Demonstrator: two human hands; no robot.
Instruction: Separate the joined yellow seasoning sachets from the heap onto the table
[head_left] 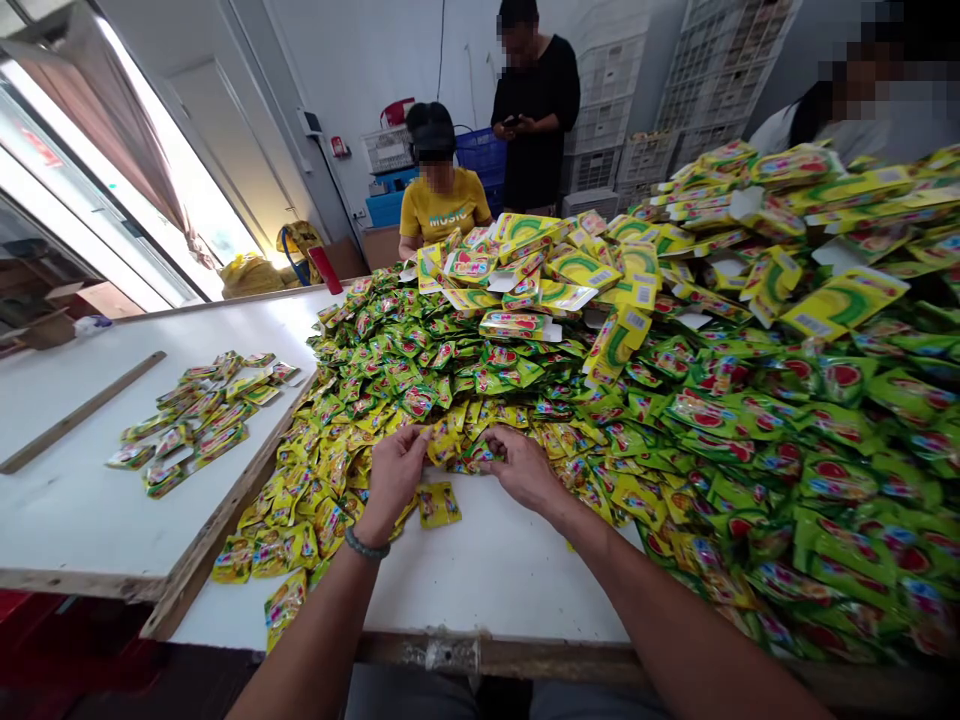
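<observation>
My left hand (396, 470) is closed, its fingertips pinching a small yellow packet (444, 446). Close beside it my right hand (523, 466) is closed on a small green packet (477, 456). Both hands are at the front edge of a heap of sealed packets, low over the white tabletop (495, 570). One loose yellow packet (439, 504) lies flat just below the hands. Yellow packets (322, 470) spread around my left hand, while green packets (750, 440) with red fruit pictures pile up to the right and behind.
Yellow-green cartons (555, 265) lie on top of the heap. Filled-looking cartons (206, 410) sit on the left table section, beyond a raised wooden strip (225, 500). A person in a yellow shirt (446, 205) is across the table; another stands behind, and a third is far right.
</observation>
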